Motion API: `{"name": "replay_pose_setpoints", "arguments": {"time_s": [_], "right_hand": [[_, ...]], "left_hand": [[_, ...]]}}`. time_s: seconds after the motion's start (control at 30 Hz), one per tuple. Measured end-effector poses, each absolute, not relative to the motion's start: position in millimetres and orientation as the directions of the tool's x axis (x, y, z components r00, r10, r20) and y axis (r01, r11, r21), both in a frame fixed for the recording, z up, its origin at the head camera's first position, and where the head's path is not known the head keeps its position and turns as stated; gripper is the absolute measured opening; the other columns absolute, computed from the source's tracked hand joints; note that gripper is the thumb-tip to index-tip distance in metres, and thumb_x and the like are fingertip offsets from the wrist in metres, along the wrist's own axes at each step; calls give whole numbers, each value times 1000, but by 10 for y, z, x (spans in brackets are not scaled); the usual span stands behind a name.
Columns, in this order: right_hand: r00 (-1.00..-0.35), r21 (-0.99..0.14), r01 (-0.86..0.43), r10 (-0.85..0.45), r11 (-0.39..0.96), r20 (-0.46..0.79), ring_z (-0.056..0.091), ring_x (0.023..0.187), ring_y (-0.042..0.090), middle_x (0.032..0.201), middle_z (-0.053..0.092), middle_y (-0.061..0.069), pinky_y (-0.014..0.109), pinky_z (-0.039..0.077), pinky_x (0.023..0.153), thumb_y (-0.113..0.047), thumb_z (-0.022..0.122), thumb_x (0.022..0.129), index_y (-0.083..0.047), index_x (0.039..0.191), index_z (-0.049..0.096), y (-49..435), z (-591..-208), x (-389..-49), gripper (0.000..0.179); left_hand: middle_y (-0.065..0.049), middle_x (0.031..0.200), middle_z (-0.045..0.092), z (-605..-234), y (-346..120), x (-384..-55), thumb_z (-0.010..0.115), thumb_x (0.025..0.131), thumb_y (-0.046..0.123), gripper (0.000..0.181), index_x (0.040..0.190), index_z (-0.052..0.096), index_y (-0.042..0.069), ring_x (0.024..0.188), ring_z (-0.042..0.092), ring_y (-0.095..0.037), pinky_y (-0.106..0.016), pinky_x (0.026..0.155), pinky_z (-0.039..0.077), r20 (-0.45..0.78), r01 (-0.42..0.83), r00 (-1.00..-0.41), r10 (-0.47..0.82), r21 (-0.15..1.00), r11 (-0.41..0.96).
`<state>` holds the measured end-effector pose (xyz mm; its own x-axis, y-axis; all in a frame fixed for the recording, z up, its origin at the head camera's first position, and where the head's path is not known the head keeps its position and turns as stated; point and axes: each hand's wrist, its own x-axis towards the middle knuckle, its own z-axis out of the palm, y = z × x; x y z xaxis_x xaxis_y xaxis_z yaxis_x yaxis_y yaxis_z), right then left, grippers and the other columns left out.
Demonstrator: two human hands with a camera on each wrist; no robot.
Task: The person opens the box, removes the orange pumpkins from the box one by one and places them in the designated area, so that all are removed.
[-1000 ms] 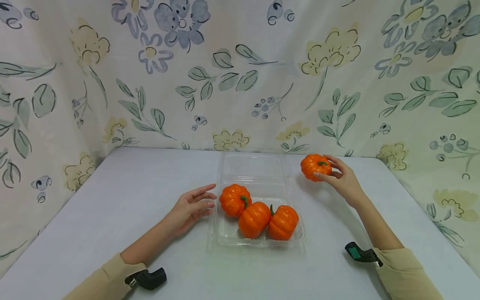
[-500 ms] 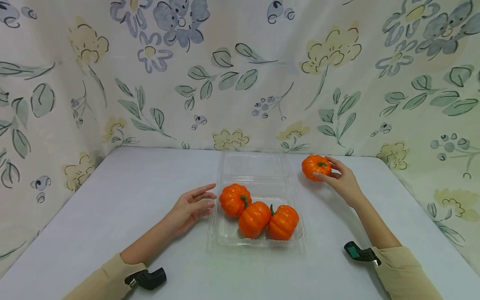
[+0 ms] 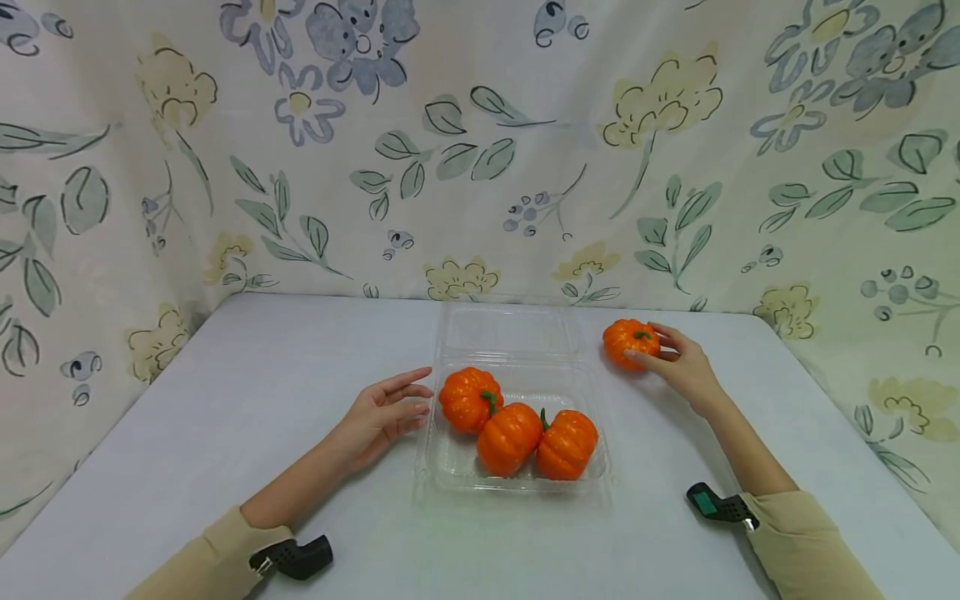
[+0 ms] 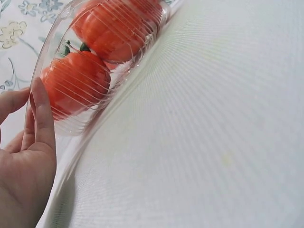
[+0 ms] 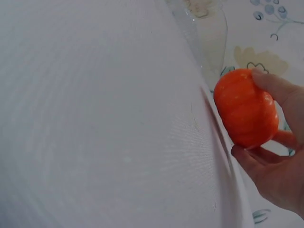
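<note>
My right hand (image 3: 693,375) grips a small orange toy pumpkin (image 3: 628,340) with a green stem at the back right of the table. In the right wrist view, thumb and fingers span the pumpkin (image 5: 244,109) from opposite sides, low over the white surface. My left hand (image 3: 371,429) lies beside the left wall of a clear plastic clamshell box (image 3: 453,467), its fingers extended. The left wrist view has those fingertips (image 4: 39,88) right at the box's rim. Inside the box sit three more pumpkins (image 3: 510,442), the left one with its stem toward the middle.
The clear lid (image 3: 510,329) lies folded back behind the box. A white cloth covers the table (image 3: 300,350), and a floral curtain (image 3: 480,125) hangs behind it. Black camera mounts (image 3: 292,557) sit at both sleeves.
My right hand has come down and slightly nearer with the pumpkin, which sits lower toward the table. The left hand and the box have stayed put.
</note>
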<state>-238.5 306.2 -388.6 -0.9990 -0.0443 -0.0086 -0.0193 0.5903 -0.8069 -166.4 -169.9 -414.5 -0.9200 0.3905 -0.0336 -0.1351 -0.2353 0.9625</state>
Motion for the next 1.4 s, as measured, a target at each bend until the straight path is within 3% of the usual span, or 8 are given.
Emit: {"name": "replay_pose_setpoints", "arguments": {"time_s": [0.57, 1.1, 1.4], "right_hand": [[-997, -788, -3, -60, 616, -44, 46, 139, 51, 159, 37, 36, 54, 53, 109, -40, 66, 104, 1, 165, 28, 3029, -3904, -2385, 82], [-989, -789, -16, -123, 614, -76, 40, 143, 55, 162, 29, 38, 66, 44, 114, -39, 61, 107, -2, 168, 18, 3091, -3886, -2390, 83], [-987, -786, -46, -147, 617, -57, 42, 142, 57, 163, 29, 38, 66, 44, 113, -34, 60, 108, 0, 167, 17, 3153, -3822, -2377, 81]], "left_hand": [[-1, 115, 66, -4129, -1694, -1659, 56, 105, -2, 60, 160, 33, -9, 99, 69, -9, -24, 90, 62, -32, -132, -919, 393, 965, -228], [0, 115, 66, -4147, -1697, -1674, 55, 105, -3, 59, 160, 33, -8, 98, 68, -9, -24, 89, 62, -34, -136, -918, 394, 962, -236], [0, 115, 67, -4152, -1694, -1660, 55, 106, -3, 59, 161, 33, -7, 96, 69, -8, -23, 90, 61, -40, -152, -918, 395, 955, -257]]}}
